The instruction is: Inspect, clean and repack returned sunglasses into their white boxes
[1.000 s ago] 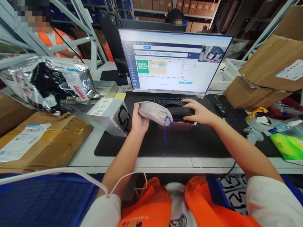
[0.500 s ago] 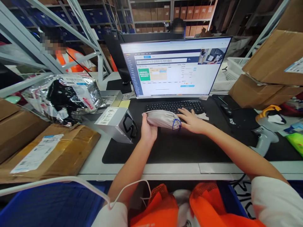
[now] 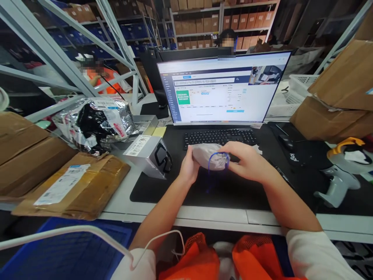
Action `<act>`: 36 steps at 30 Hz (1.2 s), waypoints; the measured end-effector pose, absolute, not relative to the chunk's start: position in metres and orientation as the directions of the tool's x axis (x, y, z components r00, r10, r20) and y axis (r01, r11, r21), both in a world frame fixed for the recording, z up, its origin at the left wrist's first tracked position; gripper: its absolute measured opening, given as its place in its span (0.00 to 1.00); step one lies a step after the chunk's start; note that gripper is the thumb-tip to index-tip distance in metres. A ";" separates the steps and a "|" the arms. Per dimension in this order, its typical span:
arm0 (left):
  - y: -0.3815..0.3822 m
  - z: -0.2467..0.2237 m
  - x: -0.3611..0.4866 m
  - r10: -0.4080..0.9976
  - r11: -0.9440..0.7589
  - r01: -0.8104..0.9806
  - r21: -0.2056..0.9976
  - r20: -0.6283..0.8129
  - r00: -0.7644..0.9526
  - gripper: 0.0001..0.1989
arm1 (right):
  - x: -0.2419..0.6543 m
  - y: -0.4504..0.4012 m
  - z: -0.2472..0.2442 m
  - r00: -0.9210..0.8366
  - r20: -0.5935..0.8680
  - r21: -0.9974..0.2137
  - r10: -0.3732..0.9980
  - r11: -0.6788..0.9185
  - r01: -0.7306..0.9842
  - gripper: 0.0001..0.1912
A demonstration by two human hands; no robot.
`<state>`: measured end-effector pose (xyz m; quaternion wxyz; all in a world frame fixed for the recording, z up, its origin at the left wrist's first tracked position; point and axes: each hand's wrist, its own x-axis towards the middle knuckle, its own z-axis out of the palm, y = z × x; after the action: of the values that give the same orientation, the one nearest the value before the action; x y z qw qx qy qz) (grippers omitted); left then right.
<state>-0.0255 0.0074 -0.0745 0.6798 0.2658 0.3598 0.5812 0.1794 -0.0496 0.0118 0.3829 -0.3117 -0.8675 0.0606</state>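
A grey drawstring pouch (image 3: pixel 209 155) with a blue cord is held up over the black desk mat (image 3: pixel 186 190), in front of the keyboard (image 3: pixel 218 137). My left hand (image 3: pixel 189 167) grips its left end, thumb on top. My right hand (image 3: pixel 244 160) is closed on the gathered mouth of the pouch, where the blue cord runs; part of the cord hangs below. What the pouch contains is hidden. Left of my left hand, a silver-grey box (image 3: pixel 148 155) with a white label and a black design stands on the mat.
Behind the keyboard stands a lit monitor (image 3: pixel 224 93). To the left are a taped cardboard parcel (image 3: pixel 96 186) and a silver plastic package (image 3: pixel 99 120). A barcode scanner (image 3: pixel 339 186), a mouse (image 3: pixel 285 142) and stacked cartons (image 3: pixel 329 120) are at the right. Two people sit beyond the desk.
My right hand has come from the keyboard to the pouch's corded end and closed on it. The pouch has turned and its cord now hangs loose. The view has shifted slightly.
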 end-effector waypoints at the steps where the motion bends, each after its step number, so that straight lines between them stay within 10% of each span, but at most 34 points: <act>1: 0.007 -0.080 -0.027 0.998 0.046 -0.503 0.863 -0.060 -0.010 0.25 | 0.184 -0.051 0.013 -0.479 0.647 -0.338 0.593 0.786 0.517 0.12; 4: 0.002 -0.089 -0.033 0.877 -0.470 -0.090 0.878 0.452 -0.165 0.27 | 0.192 -0.052 0.017 -0.395 0.632 -0.345 0.667 0.699 0.627 0.04; 8: -0.017 -0.073 -0.035 0.514 -0.840 0.193 0.507 0.858 -0.013 0.22 | 0.190 -0.054 0.019 -0.340 0.473 -0.369 0.812 0.534 0.761 0.07; 20: -0.020 0.012 -0.021 0.655 -0.741 0.337 0.580 0.518 0.550 0.12 | 0.207 -0.058 0.030 -0.289 0.297 -0.429 0.910 0.397 0.811 0.16; 27: 0.004 0.016 -0.012 0.664 -0.739 0.401 0.541 0.682 0.306 0.14 | 0.206 -0.058 0.026 -0.509 0.107 -0.512 0.854 0.486 0.708 0.10; 36: -0.015 0.025 -0.023 0.476 -0.851 0.229 0.472 0.512 0.715 0.10 | 0.202 -0.054 0.019 -0.307 0.307 -0.557 0.901 0.431 0.710 0.20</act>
<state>-0.0232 -0.0155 0.0250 0.1912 0.9060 0.1944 0.3236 0.2023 -0.0535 0.0190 0.2972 -0.5083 -0.7921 0.1609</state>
